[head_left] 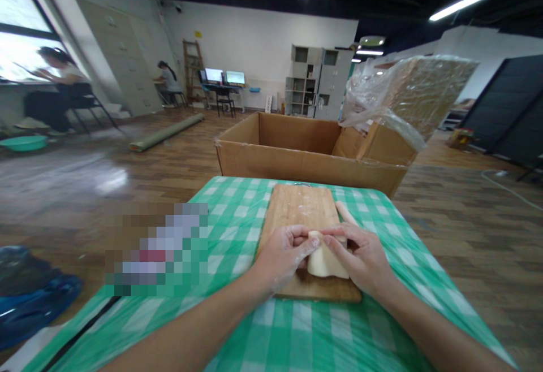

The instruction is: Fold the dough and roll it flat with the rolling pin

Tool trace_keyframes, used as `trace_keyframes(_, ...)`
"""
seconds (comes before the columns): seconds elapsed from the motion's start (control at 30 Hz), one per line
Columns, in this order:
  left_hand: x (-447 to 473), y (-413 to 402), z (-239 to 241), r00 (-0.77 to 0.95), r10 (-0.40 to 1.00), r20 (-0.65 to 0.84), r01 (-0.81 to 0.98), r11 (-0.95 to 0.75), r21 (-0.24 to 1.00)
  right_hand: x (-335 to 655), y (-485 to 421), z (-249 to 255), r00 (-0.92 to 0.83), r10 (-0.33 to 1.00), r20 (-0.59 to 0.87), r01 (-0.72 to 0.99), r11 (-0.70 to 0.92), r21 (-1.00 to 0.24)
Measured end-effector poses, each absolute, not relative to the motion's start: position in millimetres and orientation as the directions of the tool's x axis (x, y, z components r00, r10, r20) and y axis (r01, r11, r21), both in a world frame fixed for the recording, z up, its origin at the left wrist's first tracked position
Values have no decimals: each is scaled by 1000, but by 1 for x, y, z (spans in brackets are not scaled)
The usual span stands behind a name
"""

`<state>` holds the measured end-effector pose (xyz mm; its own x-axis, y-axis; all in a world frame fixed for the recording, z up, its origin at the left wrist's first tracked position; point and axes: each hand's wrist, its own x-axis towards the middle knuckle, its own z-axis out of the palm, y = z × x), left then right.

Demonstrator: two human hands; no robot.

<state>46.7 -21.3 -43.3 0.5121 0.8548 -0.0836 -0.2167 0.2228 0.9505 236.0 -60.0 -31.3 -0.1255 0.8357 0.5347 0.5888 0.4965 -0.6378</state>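
Note:
A pale piece of dough (326, 260) is held just above the near end of a wooden cutting board (299, 211), which lies on a table with a green and white checked cloth (237, 213). My left hand (282, 254) pinches the dough's top edge from the left, fingers curled and dusted with flour. My right hand (362, 259) grips the same edge from the right, fingertips meeting the left hand's. A wooden rolling pin (344, 211) lies along the board's right side, partly hidden by my right hand.
A large open cardboard box (305, 154) stands right behind the table, with a plastic-wrapped bundle (407, 95) on its right edge. A blue bag (29, 295) lies on the floor at left. Two people sit far off at the left wall. A rolled mat (165, 132) lies on the wooden floor.

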Motion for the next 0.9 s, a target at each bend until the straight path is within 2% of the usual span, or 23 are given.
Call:
trace_keyframes(0.27, 46, -21, -47, 490, 872, -7, -206, 124, 971, 236, -61, -29, -273, 832, 483, 617, 537, -576)
trace_keyframes(0.4, 46, -22, -46, 500, 862, -80, -214, 212, 953, 238, -62, -31, -273, 805, 527, 611, 568, -551)
trace_keyframes(0.6, 43, -24, -35, 618, 777, -122, -282, 363, 888, 240, -60, -32, -302, 721, 623, 647, 635, -421)
trace_keyframes(0.8, 43, -24, -36, 608, 781, -144, -274, 377, 885, 239, -58, -34, -321, 679, 660, 657, 661, -362)
trace_keyframes(0.9, 44, -24, -41, 593, 795, -125, -265, 340, 902, 238, -59, -34, -300, 693, 656, 662, 646, -380)
